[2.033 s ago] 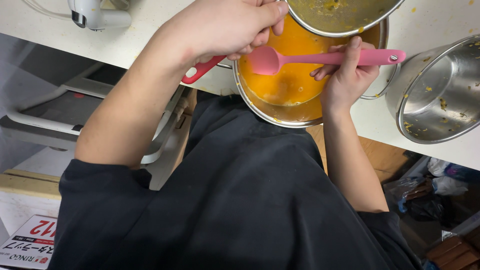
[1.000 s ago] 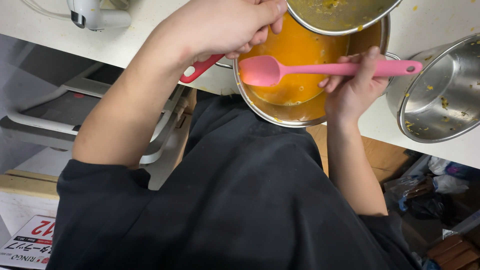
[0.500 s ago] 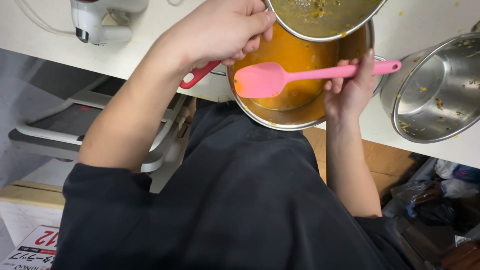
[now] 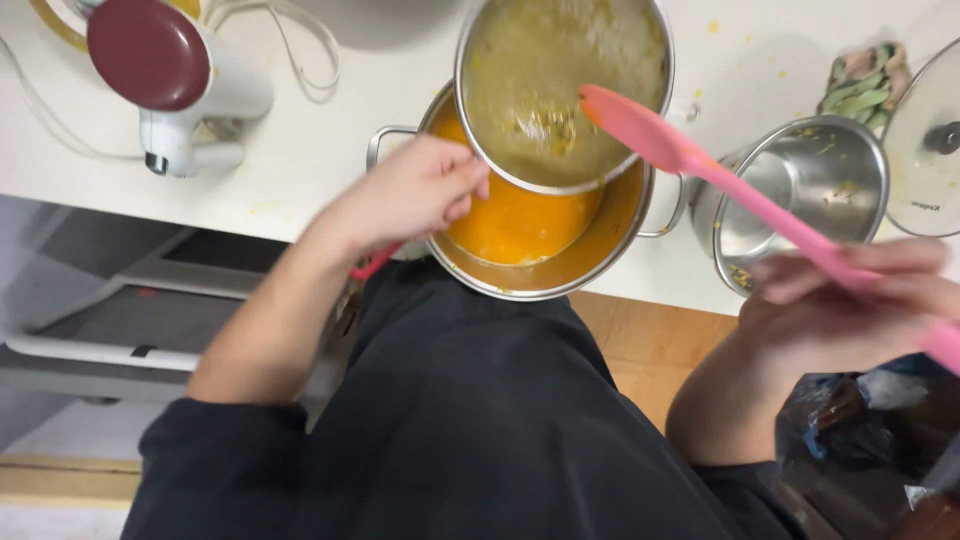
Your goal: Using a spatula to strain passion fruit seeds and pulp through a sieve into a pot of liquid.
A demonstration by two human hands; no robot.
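Note:
My left hand (image 4: 405,195) grips the red handle of a round metal sieve (image 4: 560,85), which sits over a steel pot (image 4: 590,255) of orange puree. Wet pulp coats the sieve's inside. At the right edge my right hand (image 4: 860,315) holds a pink spatula (image 4: 700,165) by its long handle. The spatula's blade hovers over the right side of the sieve, lifted clear of the orange puree (image 4: 510,225). The pot stands at the front edge of the white counter (image 4: 300,150), right against my dark shirt.
A second steel pot (image 4: 810,195) stands to the right, with a glass lid (image 4: 925,140) and a patterned pot holder (image 4: 865,75) behind it. A white stick blender with a dark red top (image 4: 175,85) lies at the left. A wooden floor shows below.
My right hand has swung out to the right and lifted the spatula from the orange puree up over the sieve. The view has shifted, showing more of the counter.

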